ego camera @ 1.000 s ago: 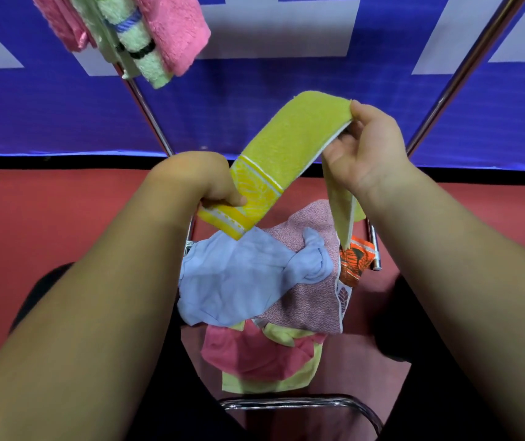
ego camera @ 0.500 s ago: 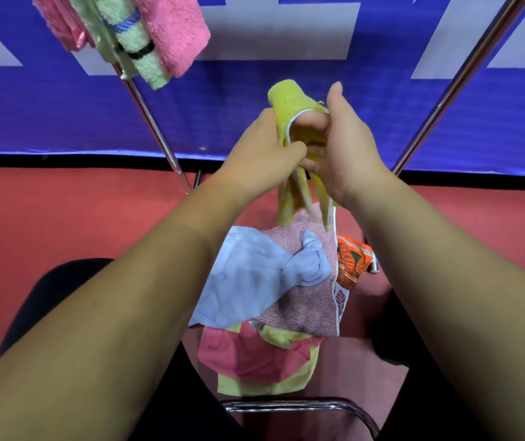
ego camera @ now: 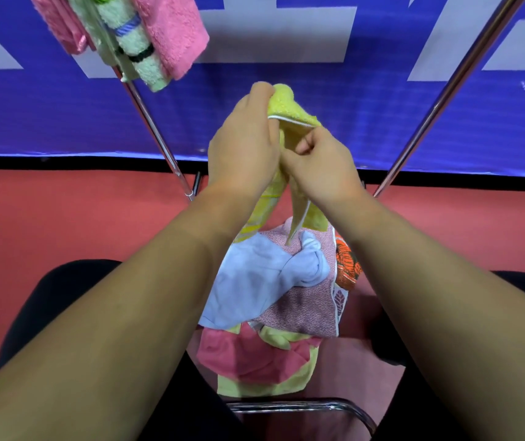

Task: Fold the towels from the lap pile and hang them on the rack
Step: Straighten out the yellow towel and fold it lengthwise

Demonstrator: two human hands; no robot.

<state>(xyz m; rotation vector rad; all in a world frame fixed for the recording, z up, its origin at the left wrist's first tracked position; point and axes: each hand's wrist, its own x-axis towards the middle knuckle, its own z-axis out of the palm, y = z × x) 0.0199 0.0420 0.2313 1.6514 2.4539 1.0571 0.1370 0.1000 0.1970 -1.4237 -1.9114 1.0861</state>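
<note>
The left hand (ego camera: pixel 242 148) is raised in front of the chest, its fingers curled over the top fold of a yellow-green towel (ego camera: pixel 289 106) and gripping it there. The right hand (ego camera: pixel 321 167) sits just beside and slightly lower, touching the left, with thumb and fingers pinched on the white-trimmed edge of the same towel. Below the hands the towel hangs in two narrow tails, one showing yellow stripes under the left wrist, the other tapering down to the lap pile (ego camera: pixel 302 307); how many layers are folded between the palms is hard to make out. The pile lies between the thighs in black trousers (ego camera: pixel 63 297): a knotted light blue cloth (ego camera: pixel 254 275) on top, a speckled pink towel beneath it, an orange patterned cloth (ego camera: pixel 347 265) at its right edge, then a rose-pink cloth (ego camera: pixel 248 354) and a pale yellow one (ego camera: pixel 264 385) nearest the body. The chrome chair frame (ego camera: pixel 302 405) curves below them. The rack's two shiny legs (ego camera: pixel 152 128) slant upward on either side of the hands, against a blue banner (ego camera: pixel 350 128) and red floor (ego camera: pixel 63 218). At the top left, a pink towel (ego camera: pixel 172 30) and a white-green banded towel (ego camera: pixel 133 49) hang from the rack, well apart from the hands.
</note>
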